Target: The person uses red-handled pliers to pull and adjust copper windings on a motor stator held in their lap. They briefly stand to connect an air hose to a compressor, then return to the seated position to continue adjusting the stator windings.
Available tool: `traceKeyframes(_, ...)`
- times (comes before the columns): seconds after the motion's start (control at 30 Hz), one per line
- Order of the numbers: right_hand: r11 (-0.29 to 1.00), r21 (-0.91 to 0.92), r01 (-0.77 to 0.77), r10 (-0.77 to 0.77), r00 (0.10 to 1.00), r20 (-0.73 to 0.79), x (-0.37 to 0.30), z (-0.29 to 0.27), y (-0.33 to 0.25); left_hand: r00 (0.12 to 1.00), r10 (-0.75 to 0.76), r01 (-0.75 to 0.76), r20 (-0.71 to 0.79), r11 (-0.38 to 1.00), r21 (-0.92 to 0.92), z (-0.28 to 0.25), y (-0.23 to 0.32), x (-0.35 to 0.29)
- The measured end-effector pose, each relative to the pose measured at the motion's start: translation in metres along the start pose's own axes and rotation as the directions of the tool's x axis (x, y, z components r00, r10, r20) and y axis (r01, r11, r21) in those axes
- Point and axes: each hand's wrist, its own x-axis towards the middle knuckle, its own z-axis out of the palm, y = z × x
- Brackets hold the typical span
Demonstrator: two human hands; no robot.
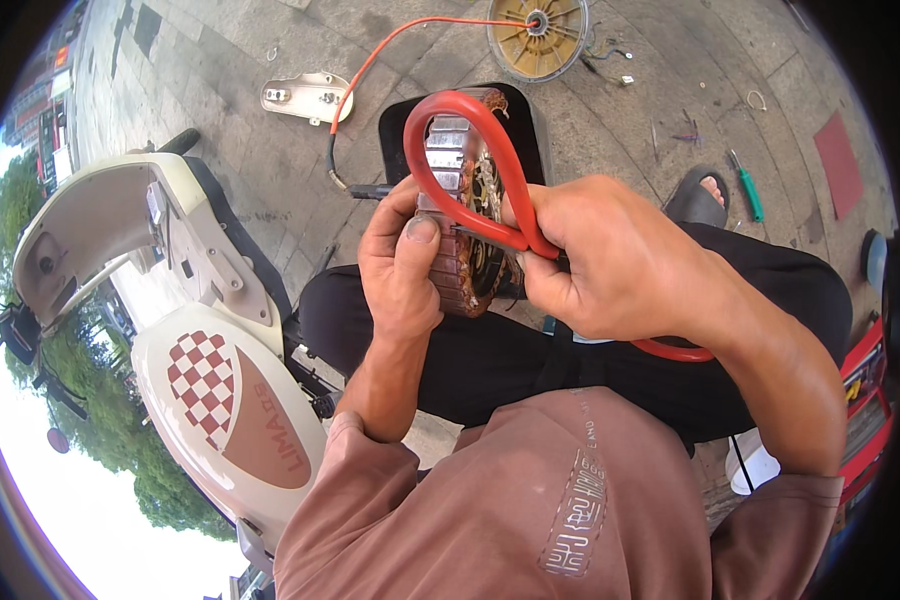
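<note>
My left hand [400, 265] grips the near left side of a motor stator [452, 265], its thumb pressed on the slotted metal rim. Copper windings show along the stator's edge, and it stands upright between my knees. My right hand [610, 255] is closed around scissors with thick red loop handles [460, 100]. One red loop arches over the stator's top; part of another [673, 350] shows below my right wrist. A dark metal part of the scissors [490, 236] reaches toward the windings. Whether its tip touches them is hidden.
A cream scooter [230, 400] stands close on my left. Ahead lie a beige cover plate [305, 97], a round motor cover [515, 45] and an orange cable [390, 45]. On the right are a green-handled screwdriver [750, 190], a red sheet [838, 165] and a red toolbox [867, 420].
</note>
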Motion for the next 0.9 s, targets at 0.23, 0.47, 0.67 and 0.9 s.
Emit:
traceKeyframes(0.23, 0.963, 0.182, -0.199, 0.176, 0.975, 0.135, 0.000, -0.003, 0.004, 1.000, 0.023, -0.023, 0.013, 1.000, -0.008, -0.003, -0.002, -0.002)
traceKeyframes(0.47, 0.999, -0.038, 0.003, -0.002, 1.000, 0.023, 0.000, -0.003, -0.001, 1.000, -0.009, 0.009, 0.025, 1.000, -0.029, -0.004, -0.001, 0.000)
traceKeyframes(0.67, 0.921, 0.324, -0.216, 0.182, 0.974, 0.133, -0.001, -0.001, 0.003, 1.000, -0.014, 0.014, 0.009, 1.000, -0.018, -0.003, -0.002, -0.001)
traceKeyframes(0.9, 0.998, -0.049, 0.038, -0.042, 0.997, -0.068, -0.002, 0.008, 0.003, 1.000, -0.025, 0.025, 0.017, 0.999, -0.029, -0.003, 0.000, 0.000)
